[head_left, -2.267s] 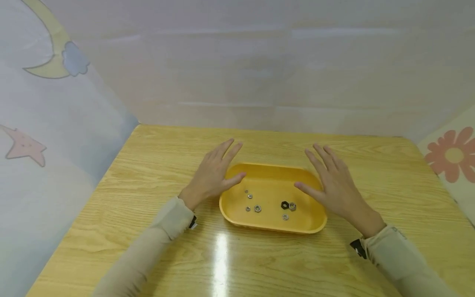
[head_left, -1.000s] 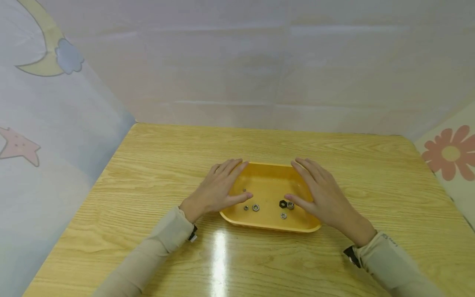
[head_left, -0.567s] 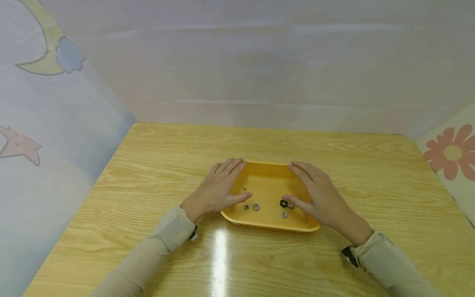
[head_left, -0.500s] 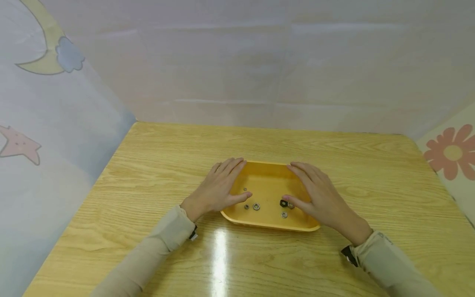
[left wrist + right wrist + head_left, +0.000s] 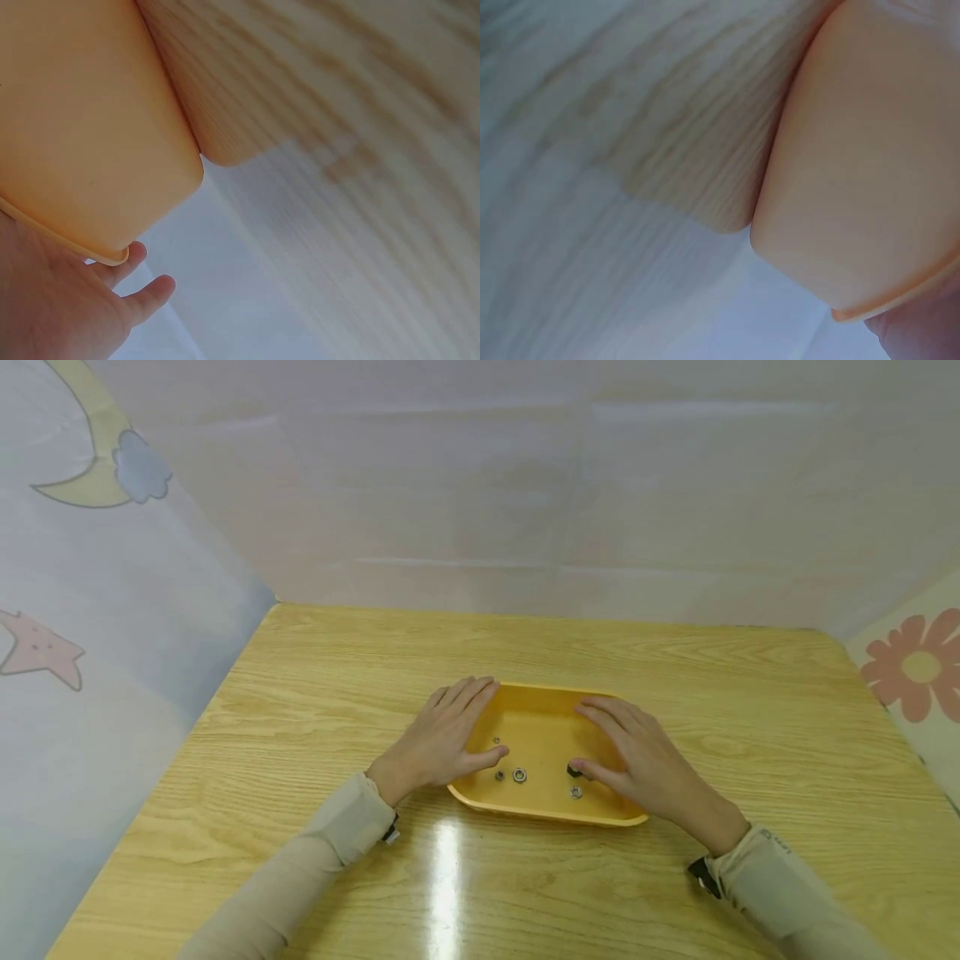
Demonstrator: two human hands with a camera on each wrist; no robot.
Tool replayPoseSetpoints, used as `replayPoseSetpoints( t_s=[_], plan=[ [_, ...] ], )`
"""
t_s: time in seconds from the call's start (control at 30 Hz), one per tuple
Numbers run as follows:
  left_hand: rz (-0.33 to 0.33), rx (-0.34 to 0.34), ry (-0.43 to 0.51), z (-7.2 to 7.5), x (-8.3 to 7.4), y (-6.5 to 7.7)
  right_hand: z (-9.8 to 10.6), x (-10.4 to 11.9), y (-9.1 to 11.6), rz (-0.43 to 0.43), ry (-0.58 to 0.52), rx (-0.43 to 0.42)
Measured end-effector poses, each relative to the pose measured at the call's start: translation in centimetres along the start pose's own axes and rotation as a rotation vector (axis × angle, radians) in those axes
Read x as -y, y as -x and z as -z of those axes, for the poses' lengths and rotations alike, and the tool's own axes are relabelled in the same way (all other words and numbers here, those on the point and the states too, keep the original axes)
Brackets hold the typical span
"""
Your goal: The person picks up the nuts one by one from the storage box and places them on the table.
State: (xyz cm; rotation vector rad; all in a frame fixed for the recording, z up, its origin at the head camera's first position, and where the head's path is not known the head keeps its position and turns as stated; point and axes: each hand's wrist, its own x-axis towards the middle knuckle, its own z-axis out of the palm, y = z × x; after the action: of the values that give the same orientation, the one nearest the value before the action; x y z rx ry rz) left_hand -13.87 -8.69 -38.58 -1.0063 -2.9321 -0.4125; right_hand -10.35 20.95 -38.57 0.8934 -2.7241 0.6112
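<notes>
A yellow oval tray (image 5: 536,735) sits on the table with several hex nuts in it. My left hand (image 5: 438,739) lies over its left end, fingers extended along the rim and thumb reaching inside. In the left wrist view, the left hand (image 5: 60,307) is at the tray's rim, two fingertips beyond it. Over the right end is my right hand (image 5: 648,764), fingers stretched above the tray; its thumb overlaps a black nut (image 5: 573,771). A silver nut (image 5: 576,792) lies just nearer. Toward the left are a larger silver nut (image 5: 520,775), a smaller one (image 5: 499,775) and a tiny one (image 5: 497,740).
The wood-grain table (image 5: 360,693) extends around the tray, with a bright light reflection in front. A pale sheet wall (image 5: 480,485) rises behind it. Printed cloth walls stand on both sides, one with a moon (image 5: 97,468), the other with a flower (image 5: 918,667).
Both hands have come inward and down over the tray's ends. Recently the right hand has shifted slightly, its fingers further over the tray, its thumb covering more of the black nut.
</notes>
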Motion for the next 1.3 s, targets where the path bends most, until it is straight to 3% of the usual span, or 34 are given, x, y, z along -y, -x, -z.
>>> replayPoseSetpoints(
  t_s=[0.2, 0.5, 0.8, 1.3],
  plan=[
    [0.002, 0.009, -0.008, 0.02, -0.1, -0.09, -0.32, -0.11, 0.06, -0.019, -0.024, 0.035],
    [-0.006, 0.004, -0.032, -0.09, 0.05, -0.07, -0.63, -0.15, 0.03, 0.015, -0.006, 0.007],
    [-0.006, 0.006, -0.033, -0.08, 0.19, 0.0, -0.5, 0.3, -0.1, -0.072, 0.041, 0.134],
    [-0.004, 0.004, -0.021, -0.11, 0.22, -0.01, -0.38, 0.38, -0.25, -0.05, 0.105, 0.212]
  ],
)
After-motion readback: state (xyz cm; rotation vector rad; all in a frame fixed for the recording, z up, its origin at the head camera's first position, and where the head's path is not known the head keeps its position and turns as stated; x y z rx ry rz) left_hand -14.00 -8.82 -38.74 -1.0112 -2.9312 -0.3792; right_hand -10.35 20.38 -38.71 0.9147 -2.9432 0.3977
